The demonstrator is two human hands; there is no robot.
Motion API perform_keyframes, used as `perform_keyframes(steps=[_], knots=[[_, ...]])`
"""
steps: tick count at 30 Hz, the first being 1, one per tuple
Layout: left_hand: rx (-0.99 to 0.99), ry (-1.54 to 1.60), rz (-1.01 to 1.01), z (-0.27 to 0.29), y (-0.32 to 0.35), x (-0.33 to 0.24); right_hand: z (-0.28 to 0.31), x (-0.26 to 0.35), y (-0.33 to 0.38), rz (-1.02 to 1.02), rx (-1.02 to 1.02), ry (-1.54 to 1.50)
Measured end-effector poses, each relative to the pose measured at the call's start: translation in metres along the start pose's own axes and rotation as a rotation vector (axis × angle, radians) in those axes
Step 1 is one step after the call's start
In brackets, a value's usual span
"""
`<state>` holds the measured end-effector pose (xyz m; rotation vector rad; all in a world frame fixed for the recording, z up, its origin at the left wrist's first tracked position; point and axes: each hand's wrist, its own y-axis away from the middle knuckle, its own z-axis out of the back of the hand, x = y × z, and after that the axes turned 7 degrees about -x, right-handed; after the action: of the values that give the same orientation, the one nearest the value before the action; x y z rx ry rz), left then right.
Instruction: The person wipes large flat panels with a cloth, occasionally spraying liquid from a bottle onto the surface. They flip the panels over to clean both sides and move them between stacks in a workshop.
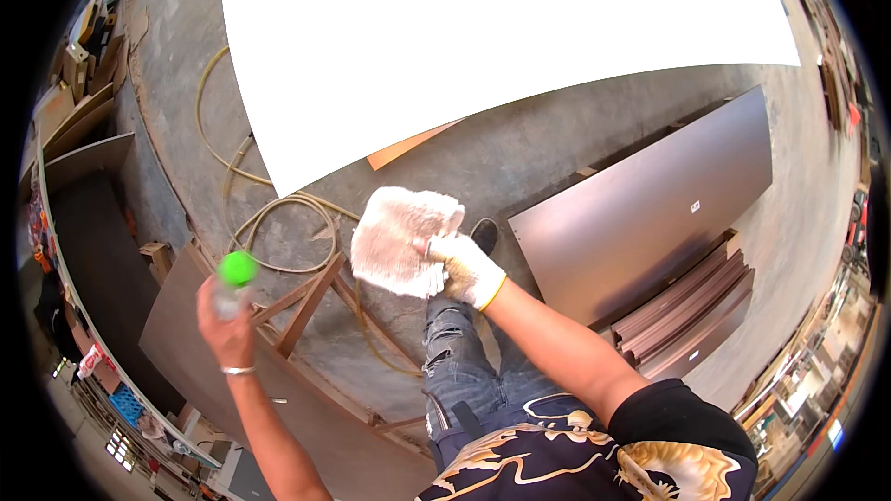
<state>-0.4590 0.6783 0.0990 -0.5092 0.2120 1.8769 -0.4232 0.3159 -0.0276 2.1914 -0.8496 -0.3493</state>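
Observation:
My bare left hand, with a bracelet at the wrist, is closed round a small clear bottle with a bright green cap. Motion blurs both the hand and the bottle. In a whitish knit glove with a yellow cuff, my right hand grips a fluffy pale pink cloth in front of my legs. The cloth hides most of the fingertips. Beyond the hands lies a large bright white sheet, its near left corner close to the cloth.
A yellowish hose coils on the concrete floor. At right, a brown metallic panel leans beside stacked brown strips. A brown board and wooden frame stand at left, near a dark-bottomed bin.

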Motion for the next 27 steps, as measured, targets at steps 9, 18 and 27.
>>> perform_keyframes(steps=[9, 18, 27], knots=[[0.311, -0.384, -0.659, -0.088, -0.065, -0.163, 0.014, 0.061, -0.006, 0.147, 0.119, -0.028], [0.213, -0.481, -0.715, -0.083, -0.098, -0.209, 0.018, 0.069, -0.015, 0.232, 0.170, 0.001], [0.268, -0.413, -0.476, -0.090, -0.052, -0.155, -0.034, 0.050, -0.017, -0.053, 0.305, -0.286]])
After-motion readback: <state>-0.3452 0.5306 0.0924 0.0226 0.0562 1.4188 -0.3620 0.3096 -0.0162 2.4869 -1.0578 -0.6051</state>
